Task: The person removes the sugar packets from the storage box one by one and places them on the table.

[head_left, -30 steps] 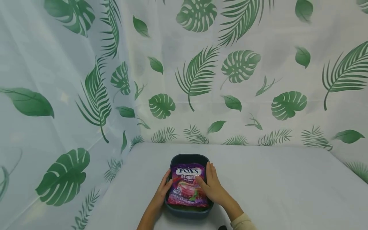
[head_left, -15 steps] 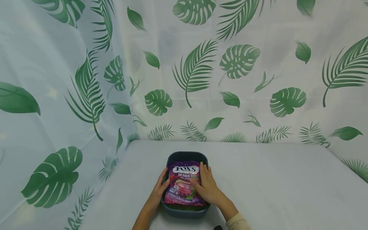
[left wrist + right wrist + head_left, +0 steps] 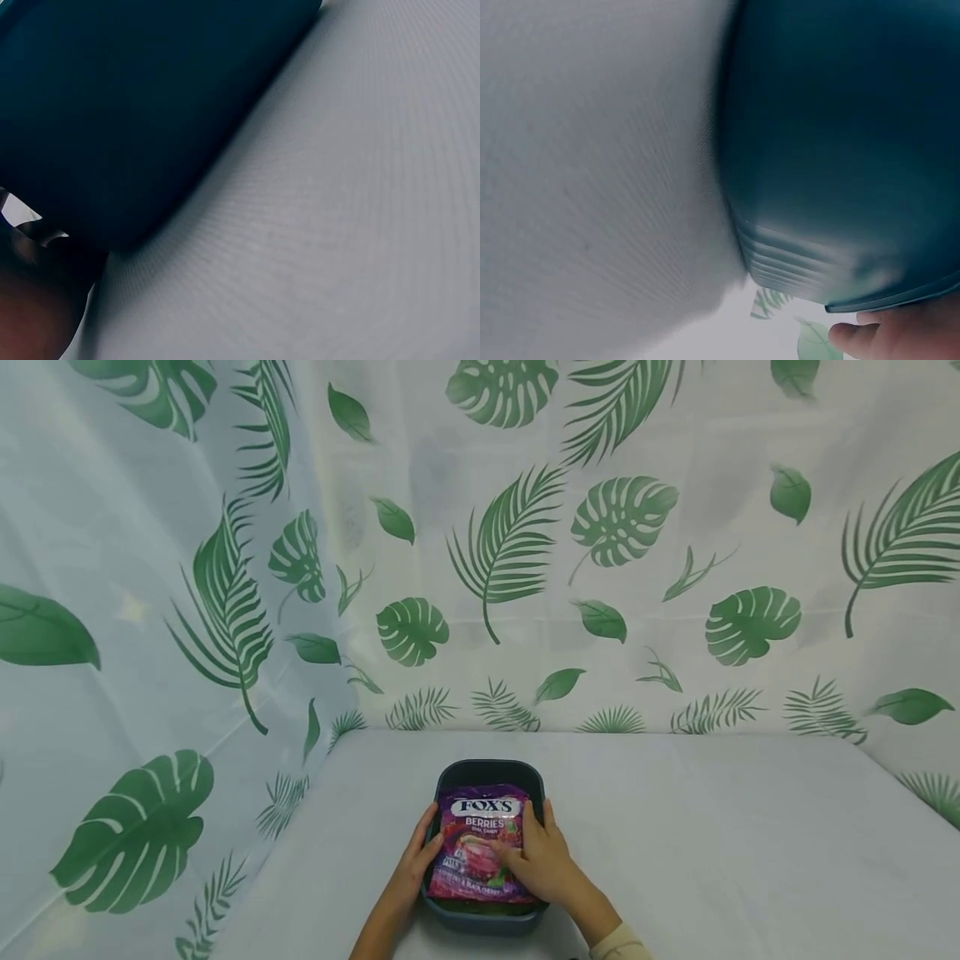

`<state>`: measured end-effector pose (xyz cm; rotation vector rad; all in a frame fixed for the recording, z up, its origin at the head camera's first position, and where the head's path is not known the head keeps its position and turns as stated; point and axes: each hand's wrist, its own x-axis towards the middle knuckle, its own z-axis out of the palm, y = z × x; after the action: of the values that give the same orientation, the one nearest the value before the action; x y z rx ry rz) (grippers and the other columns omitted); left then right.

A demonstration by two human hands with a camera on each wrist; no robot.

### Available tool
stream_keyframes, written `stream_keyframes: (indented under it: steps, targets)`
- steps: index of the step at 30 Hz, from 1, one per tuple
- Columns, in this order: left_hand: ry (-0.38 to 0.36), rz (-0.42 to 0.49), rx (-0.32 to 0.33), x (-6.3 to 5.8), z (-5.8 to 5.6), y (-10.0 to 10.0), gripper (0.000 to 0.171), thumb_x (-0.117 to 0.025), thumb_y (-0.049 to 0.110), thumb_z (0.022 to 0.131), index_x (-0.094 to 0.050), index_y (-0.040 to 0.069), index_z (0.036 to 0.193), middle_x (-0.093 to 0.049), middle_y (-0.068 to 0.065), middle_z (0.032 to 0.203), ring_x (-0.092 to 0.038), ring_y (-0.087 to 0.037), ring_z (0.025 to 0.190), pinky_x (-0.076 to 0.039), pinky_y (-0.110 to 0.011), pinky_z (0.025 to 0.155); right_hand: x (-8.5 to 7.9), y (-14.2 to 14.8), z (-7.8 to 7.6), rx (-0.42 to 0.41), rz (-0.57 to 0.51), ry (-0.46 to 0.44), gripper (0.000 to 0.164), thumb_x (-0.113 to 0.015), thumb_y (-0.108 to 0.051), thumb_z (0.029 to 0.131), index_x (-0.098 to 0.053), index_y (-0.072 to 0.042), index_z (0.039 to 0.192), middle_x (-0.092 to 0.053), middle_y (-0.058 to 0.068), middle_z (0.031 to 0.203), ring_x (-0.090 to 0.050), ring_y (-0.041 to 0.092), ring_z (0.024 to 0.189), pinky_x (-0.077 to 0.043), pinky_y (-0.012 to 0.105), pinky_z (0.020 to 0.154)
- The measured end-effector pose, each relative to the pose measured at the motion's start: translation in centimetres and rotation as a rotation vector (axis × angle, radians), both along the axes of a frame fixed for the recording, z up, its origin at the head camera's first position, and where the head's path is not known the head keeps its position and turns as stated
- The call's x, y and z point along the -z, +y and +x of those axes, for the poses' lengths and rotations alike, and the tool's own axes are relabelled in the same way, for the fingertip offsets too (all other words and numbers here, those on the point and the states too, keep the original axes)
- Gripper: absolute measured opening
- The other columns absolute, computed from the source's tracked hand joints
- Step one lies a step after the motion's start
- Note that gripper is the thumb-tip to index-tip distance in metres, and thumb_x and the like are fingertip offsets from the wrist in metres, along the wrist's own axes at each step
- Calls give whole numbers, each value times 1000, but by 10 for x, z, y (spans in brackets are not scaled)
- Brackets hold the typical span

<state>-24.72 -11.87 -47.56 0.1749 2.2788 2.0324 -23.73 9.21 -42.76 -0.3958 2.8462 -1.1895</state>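
Note:
A dark teal storage bin [image 3: 483, 923] stands on the white-covered table. In it lies a purple and pink bag of Fox's Berries oval candy [image 3: 471, 881], label facing up. My left hand [image 3: 408, 864] grips the bin's left rim, thumb inside at the bag's edge and fingers along the outside. On the other side my right hand [image 3: 547, 864] straddles the right rim, its thumb and index finger over the bag. The right wrist view shows fingertips [image 3: 851, 337] outside the bin's edge. In the left wrist view, a dark part of the hand [image 3: 37, 292] shows beside the bin.
The white tabletop [image 3: 712, 843] reaches back to a hanging white cloth [image 3: 675, 435] printed with green leaves. A second leafy cloth [image 3: 150, 568] hangs along the left side. A sliver of something dark shows at the bottom edge near the right sleeve [image 3: 621, 945].
The right index finger has shifted from the bin's right rim inward onto the bag's edge. Left hand, bin and bag stay in place. The head view has shifted slightly.

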Motion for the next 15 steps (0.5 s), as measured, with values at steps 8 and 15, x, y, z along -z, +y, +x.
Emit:
stream_keyframes:
  steps: [8, 15]
  targets:
    - [-2, 9, 4, 1, 0, 0, 66, -43, 39, 97, -16, 15, 153, -5, -19, 160, 2, -43, 146, 2, -68, 111, -1, -3, 4, -2, 45, 37, 94, -65, -48, 83, -22, 7, 147, -34, 27, 148, -3, 49, 143, -1, 73, 106]
    - [3, 26, 15, 4, -2, -3, 65, -43, 37, 97, -16, 15, 153, -5, -19, 159, 1, -44, 146, 2, -67, 111, -6, -9, 8, -18, 9, 104, 83, -70, -37, 82, -32, 3, 144, -39, 32, 143, -12, 55, 140, -3, 74, 106]
